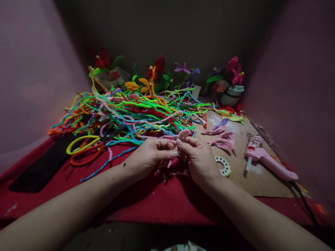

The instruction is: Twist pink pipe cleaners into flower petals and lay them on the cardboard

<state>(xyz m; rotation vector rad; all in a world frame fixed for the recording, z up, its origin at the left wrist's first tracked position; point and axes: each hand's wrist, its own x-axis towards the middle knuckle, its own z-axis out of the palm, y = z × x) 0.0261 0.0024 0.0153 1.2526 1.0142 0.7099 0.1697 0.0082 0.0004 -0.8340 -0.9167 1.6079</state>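
Position the pink fuzzy stem [184, 134] between the 2 hands, above the red cloth [162, 205] and in front of the stem pile [146, 113]. The right hand [200, 157] pinches the looped part; the left hand [150, 155] pinches lower, its exact contact partly hidden. Place both grips close to the bend, and apply light, even pressure to avoid flattening the fuzz.

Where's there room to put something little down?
Try the red cloth between the arms, by the front edge. A small patch of brown board looks free between the pale ring and pink glue gun. Past the left hand it's crowded: a pile of fuzzy sticks, then flowers.
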